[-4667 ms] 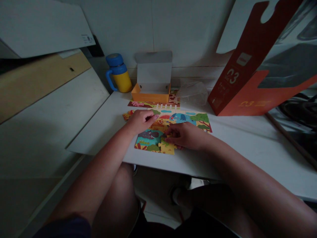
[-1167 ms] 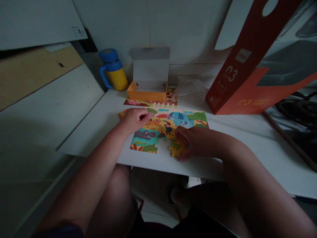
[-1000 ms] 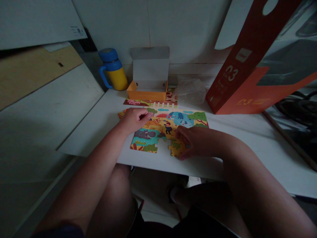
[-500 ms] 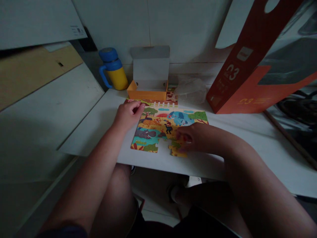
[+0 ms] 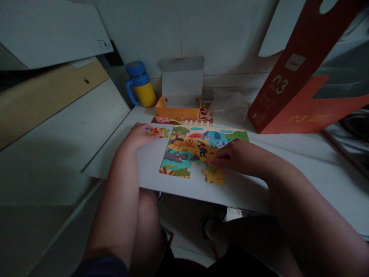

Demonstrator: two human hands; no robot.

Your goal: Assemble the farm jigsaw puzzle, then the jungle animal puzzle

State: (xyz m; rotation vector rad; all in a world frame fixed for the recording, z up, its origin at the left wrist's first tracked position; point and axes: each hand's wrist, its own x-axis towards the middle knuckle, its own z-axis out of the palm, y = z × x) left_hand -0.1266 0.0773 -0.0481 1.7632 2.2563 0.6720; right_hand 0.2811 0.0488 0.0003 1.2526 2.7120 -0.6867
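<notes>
A colourful animal jigsaw puzzle point(image 5: 190, 148) lies partly joined on the white table point(image 5: 288, 161). My left hand point(image 5: 138, 135) rests left of it, fingers curled on a loose puzzle piece point(image 5: 157, 132). My right hand point(image 5: 236, 156) lies on the puzzle's lower right part, fingers pressed flat on the pieces. A yellow piece point(image 5: 215, 176) sits just below its fingertips at the puzzle's bottom edge, beside a gap in the bottom row.
An open orange box point(image 5: 178, 104) with a grey lid stands behind the puzzle. A yellow cup with a blue lid point(image 5: 141, 85) stands to its left, crumpled clear plastic point(image 5: 229, 106) to its right. A tall red carton point(image 5: 302, 77) leans at the right.
My left hand has left the puzzle's upper left and moved leftward with a loose piece. My right hand slid the yellow piece along the bottom edge and now lies flat above it.
</notes>
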